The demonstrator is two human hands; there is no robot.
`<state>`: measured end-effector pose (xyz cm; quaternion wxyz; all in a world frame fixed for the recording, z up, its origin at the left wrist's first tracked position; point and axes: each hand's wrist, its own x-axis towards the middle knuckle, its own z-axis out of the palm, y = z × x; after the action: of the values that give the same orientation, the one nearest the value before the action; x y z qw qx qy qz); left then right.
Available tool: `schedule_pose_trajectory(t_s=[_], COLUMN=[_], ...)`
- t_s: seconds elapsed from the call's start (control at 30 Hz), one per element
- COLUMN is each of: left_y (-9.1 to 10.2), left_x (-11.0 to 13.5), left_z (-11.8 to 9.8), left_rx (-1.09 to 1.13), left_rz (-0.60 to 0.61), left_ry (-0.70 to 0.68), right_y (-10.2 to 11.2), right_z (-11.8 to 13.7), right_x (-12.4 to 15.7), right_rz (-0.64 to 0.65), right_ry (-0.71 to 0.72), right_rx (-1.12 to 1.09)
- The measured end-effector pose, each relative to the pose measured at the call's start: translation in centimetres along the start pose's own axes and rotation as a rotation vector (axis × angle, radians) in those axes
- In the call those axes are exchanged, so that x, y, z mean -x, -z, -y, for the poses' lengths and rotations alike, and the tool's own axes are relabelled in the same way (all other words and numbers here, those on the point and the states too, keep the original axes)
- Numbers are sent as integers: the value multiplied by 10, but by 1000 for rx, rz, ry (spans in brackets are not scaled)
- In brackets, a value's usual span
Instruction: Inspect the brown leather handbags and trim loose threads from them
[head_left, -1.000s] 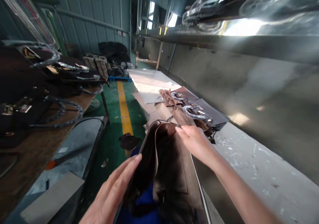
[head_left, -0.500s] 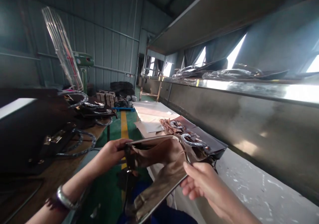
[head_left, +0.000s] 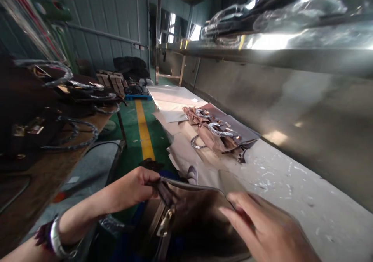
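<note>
I hold a brown leather handbag [head_left: 201, 219] low in front of me, at the near end of the white workbench [head_left: 291, 184]. My left hand [head_left: 132, 188] is closed on the bag's top edge beside a strap with a gold clasp [head_left: 165, 222]. My right hand [head_left: 262, 227] lies on the bag's right side with its fingers stretched out, pressing on the leather. A silver bangle [head_left: 56, 236] sits on my left wrist.
Further along the bench lie brown bags [head_left: 221, 132] with wrapped handles and flat sheets [head_left: 175, 99]. A steel shelf [head_left: 276, 48] above carries plastic-wrapped goods. Dark bags [head_left: 37, 110] crowd the wooden table on the left. A green floor with a yellow line [head_left: 144, 132] runs between.
The bag has come down from in front of me towards the bench. My right hand went from gripping its lower edge to lying flat on its side. The camera tilted down.
</note>
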<state>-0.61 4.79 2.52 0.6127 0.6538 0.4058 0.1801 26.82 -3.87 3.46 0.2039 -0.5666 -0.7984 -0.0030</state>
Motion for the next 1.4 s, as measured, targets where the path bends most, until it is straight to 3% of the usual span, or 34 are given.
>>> schedule_pose_trajectory(t_s=[0.13, 0.27, 0.43, 0.6, 0.73, 0.87, 1.0, 1.1, 1.27, 1.4], left_y=[-6, -3, 0, -1, -2, 1, 5, 2, -10, -11], left_x=[-6, -7, -8, -13, -16, -11, -3, -4, -12, -11], left_z=[9, 21, 37, 51, 59, 53, 40, 39, 51, 54], left_rx=[26, 24, 58, -87, -133, -50, -69, -64, -86, 28], left_rz=[49, 18, 32, -149, -212, -79, 8, -19, -183, -184], left_ry=[60, 107, 112, 121, 118, 77, 128, 155, 131, 127], right_y=[-23, -50, -63, -70, -81, -90, -93, -93, -89, -84], right_z=[26, 32, 29, 42, 51, 52, 53, 57, 61, 55], right_x=[-39, -57, -71, -63, -54, -59, -60, -55, -44, -43], right_rz=[-21, 28, 44, 59, 281, 511, 617, 588, 520, 206], right_ry=[188, 217, 246, 271, 94, -227, -312, -288, -133, -25], right_rx=[-124, -173, -158, -147, -325, -424, -394, -414, -390, -258])
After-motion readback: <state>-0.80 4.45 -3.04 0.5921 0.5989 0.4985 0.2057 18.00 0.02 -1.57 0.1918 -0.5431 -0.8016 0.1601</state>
